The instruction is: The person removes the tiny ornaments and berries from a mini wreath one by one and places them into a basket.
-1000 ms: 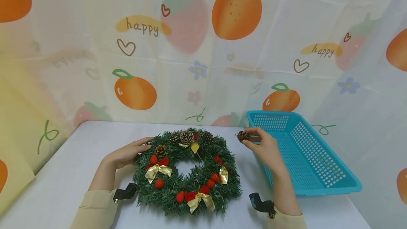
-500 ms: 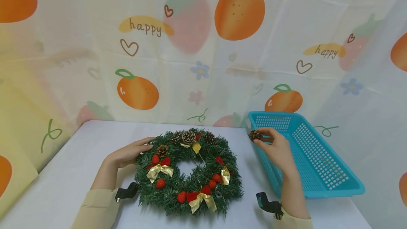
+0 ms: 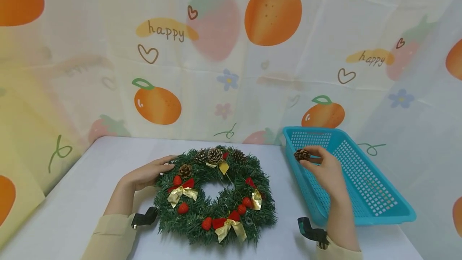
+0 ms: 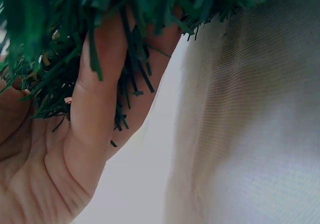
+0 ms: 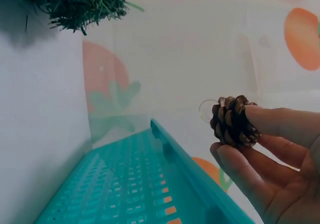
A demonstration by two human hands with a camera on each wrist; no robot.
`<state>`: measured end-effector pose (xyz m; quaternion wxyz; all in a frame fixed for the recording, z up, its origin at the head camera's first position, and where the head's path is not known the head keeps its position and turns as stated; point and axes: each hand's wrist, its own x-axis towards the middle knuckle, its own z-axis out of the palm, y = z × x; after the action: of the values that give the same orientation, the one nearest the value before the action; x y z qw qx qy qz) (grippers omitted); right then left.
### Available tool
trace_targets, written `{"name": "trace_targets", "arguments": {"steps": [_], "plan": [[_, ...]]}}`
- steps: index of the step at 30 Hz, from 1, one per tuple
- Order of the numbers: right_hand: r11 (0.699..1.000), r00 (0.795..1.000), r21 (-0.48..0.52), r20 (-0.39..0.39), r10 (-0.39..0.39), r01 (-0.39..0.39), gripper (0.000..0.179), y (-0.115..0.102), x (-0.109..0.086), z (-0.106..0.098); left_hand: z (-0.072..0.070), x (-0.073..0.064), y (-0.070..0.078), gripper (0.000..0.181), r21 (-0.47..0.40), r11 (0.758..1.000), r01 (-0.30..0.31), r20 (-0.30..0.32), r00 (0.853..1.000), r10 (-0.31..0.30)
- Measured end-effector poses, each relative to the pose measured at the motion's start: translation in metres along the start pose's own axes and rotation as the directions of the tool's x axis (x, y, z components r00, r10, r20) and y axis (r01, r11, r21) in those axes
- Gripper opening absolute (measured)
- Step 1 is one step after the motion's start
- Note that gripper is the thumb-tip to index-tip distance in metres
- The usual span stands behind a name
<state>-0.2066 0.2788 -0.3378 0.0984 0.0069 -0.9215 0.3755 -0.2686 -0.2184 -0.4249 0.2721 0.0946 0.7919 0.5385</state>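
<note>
A green Christmas wreath lies on the white table, dressed with red berries, gold-and-red bows and several pine cones. My left hand grips its upper left edge; in the left wrist view the fingers reach in among the green needles, which cover the fingertips. Between thumb and fingers, my right hand pinches a small brown pine cone over the left rim of the blue basket. Seen from the right wrist, that pine cone has a thin wire loop on it and hangs clear above the rim.
The blue plastic basket with mesh walls stands on the right of the table. Behind the table hangs a fruit-printed cloth. A black wrist mount sits by each cuff.
My right hand has carried the pine cone rightward, from beside the basket to above its left rim. The left hand stays on the wreath; the view has shifted slightly.
</note>
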Motion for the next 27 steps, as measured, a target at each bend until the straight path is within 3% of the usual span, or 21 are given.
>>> {"name": "trace_targets", "arguments": {"steps": [15, 27], "plan": [[0.987, 0.986, -0.076, 0.077, 0.151, -0.145, 0.052, 0.01, 0.0, -0.007, 0.003, -0.001, 0.001, 0.065, -0.018, 1.0, -0.007, -0.003, 1.0, 0.007], [0.973, 0.977, -0.115, 0.053, 0.209, -0.202, 0.051, 0.016, 0.0, -0.011, 0.002, 0.0, 0.0, 0.063, -0.007, 1.0, -0.003, -0.001, 1.0, 0.003]]}}
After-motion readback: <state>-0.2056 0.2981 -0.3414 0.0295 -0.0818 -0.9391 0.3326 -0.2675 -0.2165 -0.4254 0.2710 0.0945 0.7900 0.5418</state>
